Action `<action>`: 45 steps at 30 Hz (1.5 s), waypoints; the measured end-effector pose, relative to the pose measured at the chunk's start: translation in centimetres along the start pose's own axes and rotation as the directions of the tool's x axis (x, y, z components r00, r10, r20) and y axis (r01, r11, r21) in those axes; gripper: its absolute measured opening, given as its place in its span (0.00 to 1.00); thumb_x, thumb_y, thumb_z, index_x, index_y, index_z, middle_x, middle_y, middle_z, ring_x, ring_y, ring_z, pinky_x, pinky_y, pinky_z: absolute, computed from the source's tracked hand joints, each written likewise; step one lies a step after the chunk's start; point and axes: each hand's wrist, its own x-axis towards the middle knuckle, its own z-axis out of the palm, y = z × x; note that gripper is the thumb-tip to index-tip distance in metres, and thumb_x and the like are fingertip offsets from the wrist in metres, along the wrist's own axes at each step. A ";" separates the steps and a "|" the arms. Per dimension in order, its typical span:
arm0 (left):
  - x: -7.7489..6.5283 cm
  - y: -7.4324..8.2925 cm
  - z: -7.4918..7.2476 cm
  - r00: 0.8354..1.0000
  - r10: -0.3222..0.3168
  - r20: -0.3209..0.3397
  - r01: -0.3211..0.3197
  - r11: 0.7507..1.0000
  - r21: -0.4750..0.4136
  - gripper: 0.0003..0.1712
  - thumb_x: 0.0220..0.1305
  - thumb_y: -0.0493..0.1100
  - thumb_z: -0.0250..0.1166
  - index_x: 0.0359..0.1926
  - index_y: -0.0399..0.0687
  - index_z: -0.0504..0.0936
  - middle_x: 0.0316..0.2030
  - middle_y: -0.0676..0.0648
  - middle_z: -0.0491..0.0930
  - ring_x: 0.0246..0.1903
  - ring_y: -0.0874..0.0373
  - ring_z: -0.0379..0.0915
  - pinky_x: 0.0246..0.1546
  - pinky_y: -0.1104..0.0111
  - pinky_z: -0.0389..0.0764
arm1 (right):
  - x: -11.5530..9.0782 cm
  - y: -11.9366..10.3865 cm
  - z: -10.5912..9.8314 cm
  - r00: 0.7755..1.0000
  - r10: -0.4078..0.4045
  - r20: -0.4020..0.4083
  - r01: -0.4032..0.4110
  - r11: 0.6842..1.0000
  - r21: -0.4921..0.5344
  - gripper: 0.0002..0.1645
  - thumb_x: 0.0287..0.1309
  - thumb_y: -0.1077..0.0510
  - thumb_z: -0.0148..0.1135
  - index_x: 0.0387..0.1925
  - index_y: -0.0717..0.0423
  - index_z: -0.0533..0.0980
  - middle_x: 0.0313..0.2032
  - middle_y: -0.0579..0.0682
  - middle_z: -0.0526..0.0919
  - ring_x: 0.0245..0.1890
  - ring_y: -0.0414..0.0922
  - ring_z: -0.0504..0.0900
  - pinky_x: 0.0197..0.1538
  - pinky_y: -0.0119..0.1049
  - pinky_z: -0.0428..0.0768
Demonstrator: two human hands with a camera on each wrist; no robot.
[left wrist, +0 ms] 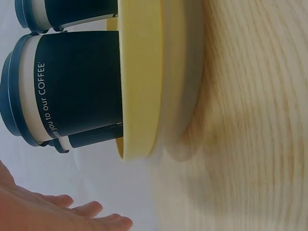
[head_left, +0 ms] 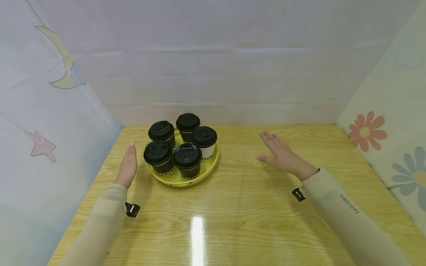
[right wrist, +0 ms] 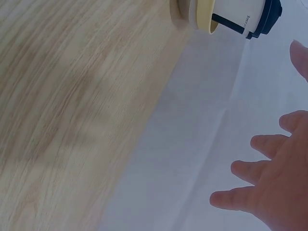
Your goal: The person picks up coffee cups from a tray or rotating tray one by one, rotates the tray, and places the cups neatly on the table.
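Several lidded paper coffee cups stand upright in a round yellow tray point(head_left: 213, 168) at the back left of the table. Most are dark, such as the front cup point(head_left: 188, 162); the white cup point(head_left: 208, 149) is on the tray's right side. My left hand point(head_left: 127, 166) is held straight-fingered just left of the tray, apart from it. In the left wrist view its fingertips are below a dark cup point(left wrist: 79, 82) with white lettering. To the right of the tray, well away from it, my right hand point(head_left: 281, 154) is spread and holds nothing.
The wooden table point(head_left: 253, 218) runs up to a pale cloth backdrop point(head_left: 229, 81). Side cloths rise at the left, with a moon and star, and at the right, with flowers point(head_left: 367, 132). Each wrist wears a small black device point(head_left: 132, 210).
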 end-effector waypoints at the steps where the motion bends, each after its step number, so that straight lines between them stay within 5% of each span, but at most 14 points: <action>1: 0.0 -0.1 0.0 1.000 -0.008 0.003 0.008 1.000 0.003 0.46 0.70 0.69 0.18 0.74 0.40 0.25 0.74 0.36 0.24 0.72 0.40 0.19 0.69 0.47 0.30 | 0.0 0.0 0.1 1.000 -0.005 -0.003 0.005 1.000 0.001 0.51 0.69 0.44 0.56 0.75 0.62 0.40 0.74 0.64 0.37 0.71 0.68 0.33 0.65 0.71 0.37; 12: 0.8 -1.3 0.5 0.993 -0.117 0.027 0.119 0.990 -0.069 0.44 0.72 0.65 0.16 0.73 0.35 0.25 0.73 0.32 0.24 0.71 0.37 0.19 0.70 0.48 0.30 | 0.4 -0.3 0.8 1.000 -0.002 -0.002 0.002 1.000 0.017 0.51 0.69 0.44 0.55 0.76 0.61 0.39 0.75 0.62 0.37 0.72 0.67 0.32 0.66 0.69 0.36; 19: 1.5 -1.8 1.4 0.976 -0.217 -0.027 0.205 0.951 -0.230 0.37 0.77 0.55 0.25 0.74 0.32 0.32 0.73 0.29 0.38 0.70 0.35 0.41 0.68 0.49 0.52 | 0.8 -0.3 1.3 1.000 -0.012 -0.006 0.012 1.000 0.022 0.51 0.69 0.43 0.55 0.76 0.61 0.39 0.74 0.63 0.37 0.72 0.67 0.33 0.65 0.70 0.38; 25: 2.1 -2.2 2.4 0.966 -0.251 -0.064 0.222 0.929 -0.296 0.30 0.78 0.39 0.32 0.73 0.27 0.39 0.72 0.29 0.45 0.67 0.38 0.52 0.65 0.54 0.62 | 0.9 -0.3 1.8 1.000 -0.017 -0.005 0.017 0.999 0.031 0.51 0.69 0.43 0.55 0.76 0.60 0.39 0.75 0.61 0.37 0.72 0.66 0.35 0.64 0.72 0.40; 30: 2.5 -2.9 3.1 0.964 -0.249 -0.089 0.212 0.930 -0.300 0.28 0.76 0.33 0.36 0.72 0.26 0.45 0.68 0.28 0.55 0.50 0.54 0.67 0.52 0.66 0.73 | 1.1 -0.7 2.2 1.000 -0.020 0.000 0.020 0.998 0.057 0.51 0.69 0.43 0.55 0.76 0.60 0.40 0.75 0.61 0.37 0.72 0.65 0.35 0.66 0.70 0.39; 35: 2.9 -3.5 3.7 0.962 -0.229 -0.149 0.171 0.930 -0.325 0.24 0.72 0.29 0.40 0.66 0.19 0.58 0.58 0.29 0.66 0.33 0.68 0.68 0.35 0.77 0.75 | 1.3 -1.0 2.6 0.999 -0.037 0.003 0.036 0.998 0.049 0.50 0.69 0.43 0.55 0.76 0.60 0.40 0.75 0.61 0.38 0.72 0.65 0.37 0.66 0.70 0.41; 40: 3.7 -4.1 4.2 0.947 -0.232 -0.221 0.152 0.933 -0.327 0.20 0.66 0.25 0.46 0.57 0.15 0.67 0.44 0.33 0.73 0.25 0.72 0.67 0.28 0.79 0.73 | 1.5 -1.2 2.7 0.998 -0.060 0.003 0.060 0.997 0.052 0.49 0.69 0.43 0.54 0.75 0.63 0.42 0.74 0.64 0.40 0.72 0.67 0.38 0.65 0.71 0.42; 45: 4.4 -4.6 4.0 0.931 -0.280 -0.233 0.207 0.933 -0.296 0.22 0.66 0.27 0.46 0.59 0.17 0.68 0.51 0.28 0.71 0.28 0.67 0.68 0.29 0.78 0.71 | 1.7 -1.6 2.8 0.998 -0.066 0.017 0.065 0.996 0.063 0.49 0.69 0.44 0.55 0.76 0.61 0.41 0.74 0.63 0.40 0.72 0.66 0.38 0.66 0.70 0.42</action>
